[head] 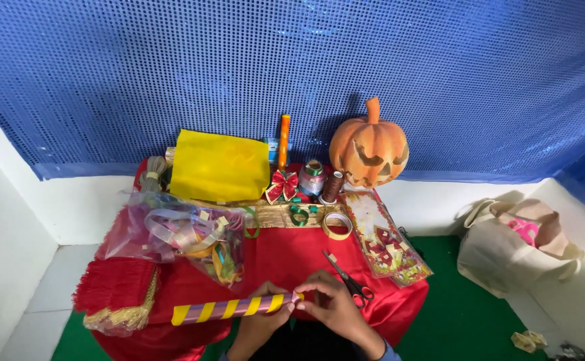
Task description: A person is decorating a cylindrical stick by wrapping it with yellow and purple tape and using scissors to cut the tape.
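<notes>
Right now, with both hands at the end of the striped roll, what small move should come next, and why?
Probably press the flap flat with the right hand: its fingertips pinch the end of the purple-and-yellow striped roll, which the left hand steadies from behind. The scissors lie beside it, unused.

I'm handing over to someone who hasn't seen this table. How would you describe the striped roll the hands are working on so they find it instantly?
Start at the red-draped table under the blue wall. At its near edge, the left hand and right hand hold the striped roll, lying level beside the scissors. It is the only long tube banded in yellow and purple.
</notes>
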